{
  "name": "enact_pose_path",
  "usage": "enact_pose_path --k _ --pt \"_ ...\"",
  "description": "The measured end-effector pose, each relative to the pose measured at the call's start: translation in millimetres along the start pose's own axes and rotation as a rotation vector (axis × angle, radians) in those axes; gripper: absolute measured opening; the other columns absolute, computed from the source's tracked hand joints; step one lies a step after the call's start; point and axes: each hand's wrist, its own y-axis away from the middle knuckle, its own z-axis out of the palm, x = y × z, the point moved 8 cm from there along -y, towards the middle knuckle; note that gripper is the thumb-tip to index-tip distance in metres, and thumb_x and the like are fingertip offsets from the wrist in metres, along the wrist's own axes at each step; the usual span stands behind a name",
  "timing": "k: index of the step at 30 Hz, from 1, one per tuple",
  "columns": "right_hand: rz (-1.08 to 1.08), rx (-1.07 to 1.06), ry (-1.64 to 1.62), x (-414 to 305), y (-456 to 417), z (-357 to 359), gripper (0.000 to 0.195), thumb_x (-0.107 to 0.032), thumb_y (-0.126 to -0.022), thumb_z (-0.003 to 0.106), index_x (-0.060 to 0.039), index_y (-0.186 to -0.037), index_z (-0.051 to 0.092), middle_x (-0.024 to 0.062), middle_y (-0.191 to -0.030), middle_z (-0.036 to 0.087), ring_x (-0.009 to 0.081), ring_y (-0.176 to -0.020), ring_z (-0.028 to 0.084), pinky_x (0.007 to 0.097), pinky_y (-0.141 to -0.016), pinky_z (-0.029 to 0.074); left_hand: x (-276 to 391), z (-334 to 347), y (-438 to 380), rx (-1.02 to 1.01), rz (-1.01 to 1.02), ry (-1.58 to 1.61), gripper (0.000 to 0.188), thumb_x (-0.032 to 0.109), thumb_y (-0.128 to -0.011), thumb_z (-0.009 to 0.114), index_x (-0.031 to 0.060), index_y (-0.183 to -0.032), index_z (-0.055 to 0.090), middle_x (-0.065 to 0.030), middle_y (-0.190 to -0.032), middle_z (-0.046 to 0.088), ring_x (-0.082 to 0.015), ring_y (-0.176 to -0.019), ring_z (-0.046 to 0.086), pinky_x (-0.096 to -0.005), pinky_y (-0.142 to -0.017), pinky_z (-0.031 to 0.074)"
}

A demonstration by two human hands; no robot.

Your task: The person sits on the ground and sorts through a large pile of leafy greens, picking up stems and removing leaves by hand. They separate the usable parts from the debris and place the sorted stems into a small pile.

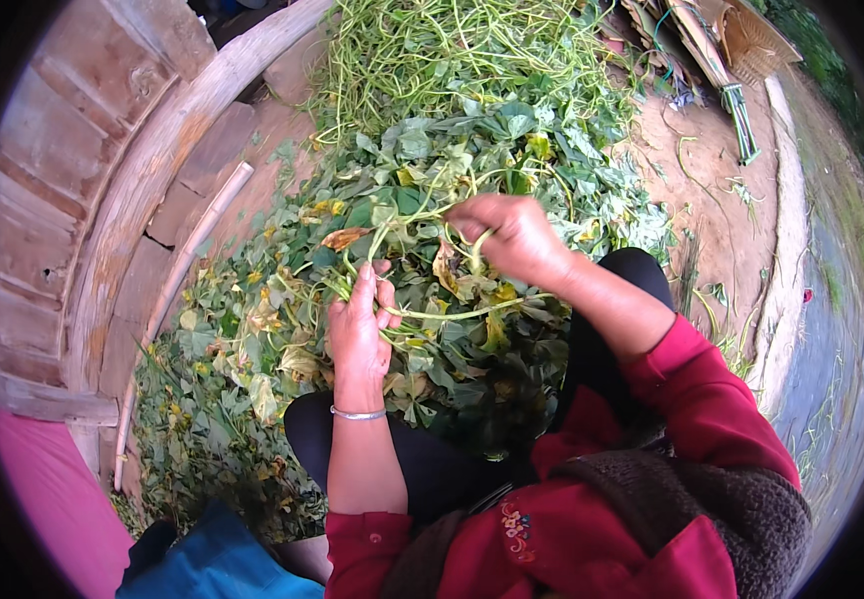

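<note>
Between thumb and fingers, my left hand point(361, 322) grips a small bunch of green vine stems point(342, 286). Up and to the right of it, my right hand point(511, 236) is closed on a vine stem point(424, 216) that runs across from the left-hand side. One long stem point(469, 313) trails rightward from the left hand beneath the right wrist. Broad green leaves and some yellowed ones form a heap point(252, 329) below both hands and around my knees. A curled brown leaf point(346, 238) hangs just above the left hand.
Tangled stems with few leaves make a pile point(462, 52) at the far side. A wooden plank wall point(80, 150) and a pale pole point(185, 262) stand left. Blue cloth point(222, 558) lies at lower left. Bundled sticks point(735, 120) and a woven basket point(758, 41) are upper right.
</note>
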Motion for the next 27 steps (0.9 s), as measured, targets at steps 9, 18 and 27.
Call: enact_pose_path --k 9,18,27 --pt "-0.079 -0.003 -0.133 -12.8 0.2 41.8 0.029 -0.007 -0.076 0.066 -0.0127 -0.104 0.056 0.0049 -0.084 0.056 0.0229 -0.074 0.06 0.0309 -0.064 0.052 -10.8 23.3 12.9 -0.157 -0.035 0.023 0.029 0.03 -0.09 0.055 0.0021 -0.095 0.055 -0.0006 -0.061 0.045 -0.0064 -0.049 0.035 -0.0216 -0.045 0.033" --pt "-0.115 -0.009 0.158 -16.9 -3.7 49.1 0.028 -0.012 -0.069 0.069 -0.0111 -0.094 0.057 0.0034 -0.088 0.056 0.0246 -0.069 0.061 0.0337 -0.054 0.05 -23.4 30.2 18.2 -0.205 -0.07 0.007 0.021 0.025 -0.09 0.056 0.0046 -0.093 0.055 0.0 -0.066 0.051 -0.0052 -0.05 0.04 -0.019 -0.043 0.033" --pt "-0.337 -0.026 0.264 -37.0 3.7 53.0 0.011 -0.013 -0.069 0.06 -0.0106 -0.078 0.055 0.0033 -0.086 0.053 0.0213 -0.06 0.06 0.0349 -0.043 0.048 -16.0 -2.4 7.9 0.167 0.052 -0.252 0.017 0.02 -0.086 0.061 0.0052 -0.093 0.057 0.0016 -0.067 0.054 -0.0046 -0.048 0.045 -0.0193 -0.038 0.033"
